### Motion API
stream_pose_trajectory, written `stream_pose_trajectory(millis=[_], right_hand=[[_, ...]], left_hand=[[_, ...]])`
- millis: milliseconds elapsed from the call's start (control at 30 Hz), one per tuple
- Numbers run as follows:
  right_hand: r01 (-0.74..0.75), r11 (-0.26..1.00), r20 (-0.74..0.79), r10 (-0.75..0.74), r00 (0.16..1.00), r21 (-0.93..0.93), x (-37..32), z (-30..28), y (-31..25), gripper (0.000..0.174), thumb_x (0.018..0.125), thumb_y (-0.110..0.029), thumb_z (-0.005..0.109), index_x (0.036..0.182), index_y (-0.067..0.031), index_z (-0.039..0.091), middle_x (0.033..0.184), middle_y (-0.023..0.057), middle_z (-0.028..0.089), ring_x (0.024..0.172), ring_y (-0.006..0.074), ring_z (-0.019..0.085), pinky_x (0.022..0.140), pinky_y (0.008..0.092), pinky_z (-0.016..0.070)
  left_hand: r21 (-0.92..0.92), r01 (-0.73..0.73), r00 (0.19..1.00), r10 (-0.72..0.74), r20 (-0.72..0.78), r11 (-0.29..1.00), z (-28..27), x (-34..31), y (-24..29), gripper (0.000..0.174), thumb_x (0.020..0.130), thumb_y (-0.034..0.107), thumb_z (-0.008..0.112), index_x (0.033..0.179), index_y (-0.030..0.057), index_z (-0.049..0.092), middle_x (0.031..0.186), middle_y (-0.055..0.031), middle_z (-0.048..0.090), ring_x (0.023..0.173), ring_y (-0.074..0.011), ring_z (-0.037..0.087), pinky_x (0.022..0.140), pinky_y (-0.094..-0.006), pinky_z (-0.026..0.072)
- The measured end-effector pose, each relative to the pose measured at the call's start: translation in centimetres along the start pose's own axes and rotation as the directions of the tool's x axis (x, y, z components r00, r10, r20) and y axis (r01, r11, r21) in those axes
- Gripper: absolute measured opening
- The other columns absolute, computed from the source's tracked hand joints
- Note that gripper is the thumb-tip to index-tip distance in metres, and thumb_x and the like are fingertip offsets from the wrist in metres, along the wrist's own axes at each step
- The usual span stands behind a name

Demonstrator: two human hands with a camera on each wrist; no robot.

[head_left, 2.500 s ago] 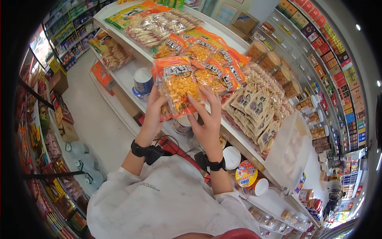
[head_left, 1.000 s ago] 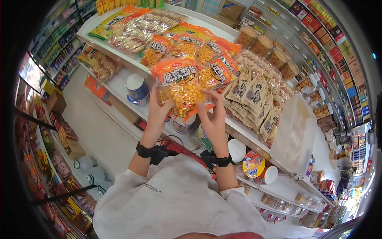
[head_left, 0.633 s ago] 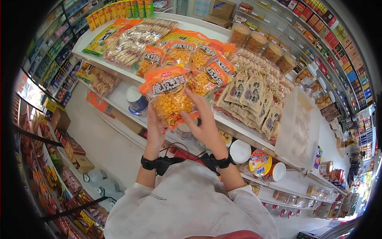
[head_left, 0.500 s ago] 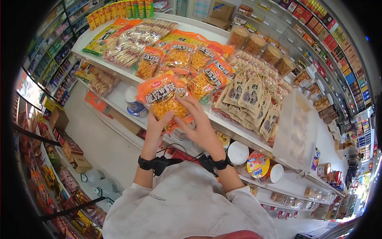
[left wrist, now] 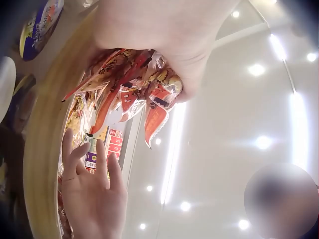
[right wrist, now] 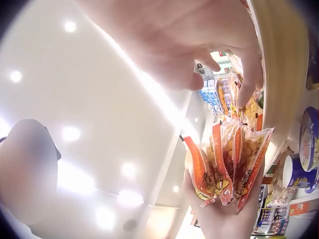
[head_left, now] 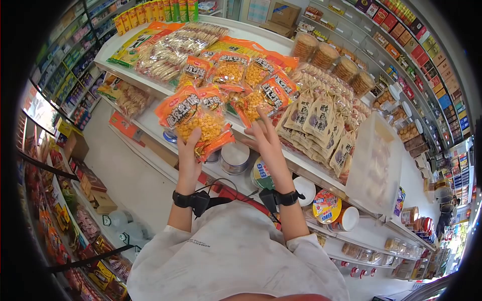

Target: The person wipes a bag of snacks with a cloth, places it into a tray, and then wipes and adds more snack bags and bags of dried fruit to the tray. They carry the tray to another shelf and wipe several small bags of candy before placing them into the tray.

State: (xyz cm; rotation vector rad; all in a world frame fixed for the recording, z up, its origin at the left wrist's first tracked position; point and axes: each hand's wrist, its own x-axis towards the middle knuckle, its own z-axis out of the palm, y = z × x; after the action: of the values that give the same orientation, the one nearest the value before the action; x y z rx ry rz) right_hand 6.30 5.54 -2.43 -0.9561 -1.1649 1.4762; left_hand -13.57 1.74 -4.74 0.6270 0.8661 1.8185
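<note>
My left hand (head_left: 189, 156) grips a small stack of orange-and-clear snack bags (head_left: 187, 111) filled with yellow puffed pieces, thumb over the front one. In the right wrist view, several bag edges (right wrist: 224, 164) fan out above that hand. My right hand (head_left: 268, 140) is apart from the stack, fingers spread and loosely bent, holding nothing. Its fingertips reach the lower right of another such bag (head_left: 268, 100) lying on the display shelf. The left wrist view shows the right hand (left wrist: 94, 199) with its fingers raised beside the shelf edge.
More orange snack bags (head_left: 228, 70) lie on the shelf (head_left: 153, 86). Tan plum packets (head_left: 317, 118) sit to the right, beside a translucent plastic bin (head_left: 374, 158). Tubs, among them a white-lidded tub (head_left: 234, 156), stand on the lower shelf. A black cable (head_left: 228, 183) hangs near my wrists.
Earlier both hands were on the stack of snack bags. My right hand has let go and moved right, to the bag on the shelf; the left hand has shifted left with the stack.
</note>
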Motion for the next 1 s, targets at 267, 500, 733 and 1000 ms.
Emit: stream_pose_trajectory(millis=[267, 500, 733, 1000], right_hand=[[0.086, 0.996, -0.037, -0.087, 0.995, -0.029, 2.2, 0.5, 1.6, 0.066, 0.100, -0.025, 0.061, 0.154, -0.0037, 0.032, 0.157, 0.0219, 0.027, 0.117, 0.0296, 0.062, 0.076, 0.0341, 0.0627], [0.024, 0.973, -0.165, -0.063, 0.984, -0.228, 2.5, 0.6, 1.2, 0.057, 0.098, -0.027, 0.063, 0.147, -0.0038, 0.047, 0.126, 0.0115, 0.058, 0.107, 0.0167, 0.061, 0.083, 0.0291, 0.0530], [0.400, 0.625, -0.122, -0.625, 0.771, -0.670, 0.9, -0.3, 0.8, 0.038, 0.094, -0.018, 0.069, 0.125, 0.0033, 0.059, 0.117, 0.0120, 0.056, 0.111, 0.0201, 0.059, 0.090, 0.0307, 0.0495], [0.497, 0.853, -0.409, -0.515, 0.754, -0.158, -4.8, -0.2, -3.5, 0.026, 0.088, 0.004, 0.071, 0.108, -0.0013, 0.054, 0.114, 0.0064, 0.050, 0.102, 0.0121, 0.056, 0.087, 0.0274, 0.0493]], left_hand=[[-0.047, -0.034, 0.999, 0.035, 0.019, 0.998, -0.6, -0.2, 0.7, 0.055, 0.097, 0.019, 0.062, 0.143, 0.0014, 0.039, 0.134, -0.0141, 0.057, 0.118, -0.0246, 0.063, 0.094, -0.0393, 0.0575], [-0.012, 0.092, 0.994, -0.091, 0.067, 0.996, -1.3, -0.2, 0.1, 0.058, 0.092, 0.010, 0.071, 0.140, 0.0015, 0.040, 0.129, -0.0126, 0.058, 0.112, -0.0213, 0.064, 0.092, -0.0348, 0.0567], [0.147, 0.080, 0.993, -0.092, 0.073, 0.986, -0.5, 0.0, 0.3, 0.062, 0.086, 0.015, 0.079, 0.134, -0.0012, 0.044, 0.126, -0.0115, 0.061, 0.112, -0.0187, 0.063, 0.093, -0.0330, 0.0540], [0.323, 0.028, 0.967, -0.107, 0.231, 0.946, 1.3, -0.1, 0.2, 0.065, 0.085, 0.014, 0.081, 0.135, -0.0013, 0.043, 0.128, -0.0109, 0.060, 0.115, -0.0186, 0.061, 0.098, -0.0342, 0.0506]])
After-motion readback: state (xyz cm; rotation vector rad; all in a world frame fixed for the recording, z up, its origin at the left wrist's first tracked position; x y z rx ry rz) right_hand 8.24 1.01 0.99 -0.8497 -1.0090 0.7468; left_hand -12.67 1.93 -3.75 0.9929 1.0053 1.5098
